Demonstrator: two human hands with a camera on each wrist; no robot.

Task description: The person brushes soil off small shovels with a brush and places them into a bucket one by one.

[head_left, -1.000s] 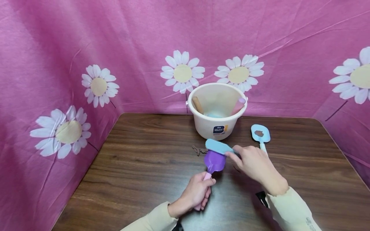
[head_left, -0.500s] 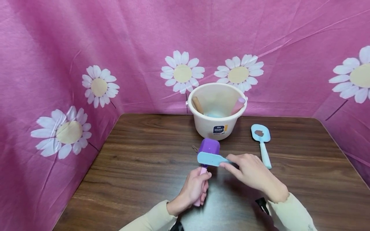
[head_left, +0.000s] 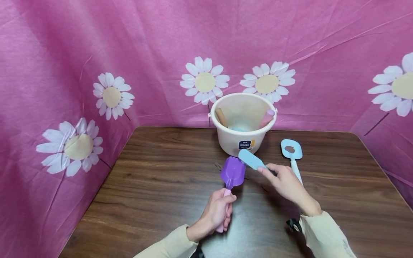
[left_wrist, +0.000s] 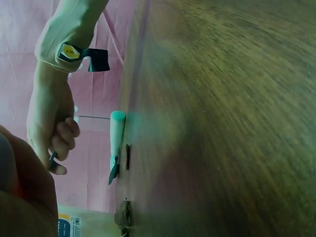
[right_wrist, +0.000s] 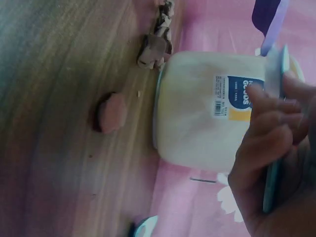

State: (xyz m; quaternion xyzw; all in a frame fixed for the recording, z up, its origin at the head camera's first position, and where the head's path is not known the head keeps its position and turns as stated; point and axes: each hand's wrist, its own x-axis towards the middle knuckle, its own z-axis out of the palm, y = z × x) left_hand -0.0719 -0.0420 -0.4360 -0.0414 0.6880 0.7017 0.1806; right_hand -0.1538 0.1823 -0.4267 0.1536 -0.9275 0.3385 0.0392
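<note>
My left hand point(head_left: 217, 209) grips the pink handle of a purple toy shovel point(head_left: 233, 173), its scoop facing up above the table. My right hand point(head_left: 288, 184) holds a light blue brush point(head_left: 250, 158) by its handle, fingers curled round it. The brush head lies at the scoop's upper right edge. In the right wrist view, pale bristles show on the brush point(right_wrist: 285, 61) close to the purple shovel point(right_wrist: 270, 19). Brown lumps point(right_wrist: 154, 49) and a single reddish-brown piece point(right_wrist: 112, 112) lie on the table below.
A white bucket point(head_left: 227, 141) stands at the back, just beyond the tools, with a tan handle point(head_left: 221, 117) and a pink handle point(head_left: 266, 119) inside. To its right lies a light blue shovel point(head_left: 295, 166) with a brown patch in its scoop. A pink flowered cloth point(head_left: 161, 53) hangs behind the table.
The brush swept from the shovel's tip down toward its handle, then up and right to the scoop's edge. The shovel shifted slightly left and its scoop tipped, then tilted back face up.
</note>
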